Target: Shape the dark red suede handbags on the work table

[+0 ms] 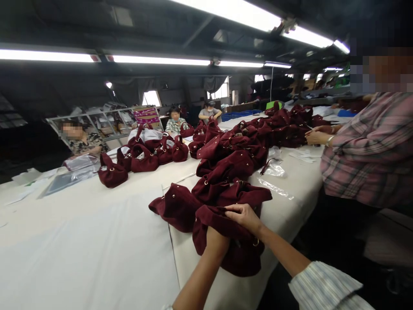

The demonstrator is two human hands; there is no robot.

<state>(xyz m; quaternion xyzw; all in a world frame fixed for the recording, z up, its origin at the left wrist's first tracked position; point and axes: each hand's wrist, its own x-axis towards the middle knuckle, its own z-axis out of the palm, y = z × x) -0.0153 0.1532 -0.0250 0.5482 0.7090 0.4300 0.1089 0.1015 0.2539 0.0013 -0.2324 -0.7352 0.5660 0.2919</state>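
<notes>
Left hand (pixel 215 241) was buried wrist-deep inside the nearest maroon suede bag (pixel 232 245); fingers hidden, so couldn't tell how closed it was or what it gripped inside. Right hand (pixel 243 215) lay on top of the same bag, fingers curled over the opening's upper edge, pinching the suede, not fully closed. The bag sat at the near table edge (pixel 290 215), partly overhanging it, directly under both hands.

Just beyond the right hand's fingertips: more maroon bags (pixel 226 185) in a loose row running away up the table. Off to the left of the grip, well apart: a group of stuffed bags (pixel 142 157) standing upright. To the right and past the grip: clear plastic sleeves (pixel 274 170) lying flat, and a co-worker's hand (pixel 318 137) on the far pile.

Judgement on doing it well: the right hand should hold the rim taut so the mouth stays open around the left forearm; push the inner hand into the corners rather than the middle. Pull the bag further onto the table: with that overhang it could slide off.
</notes>
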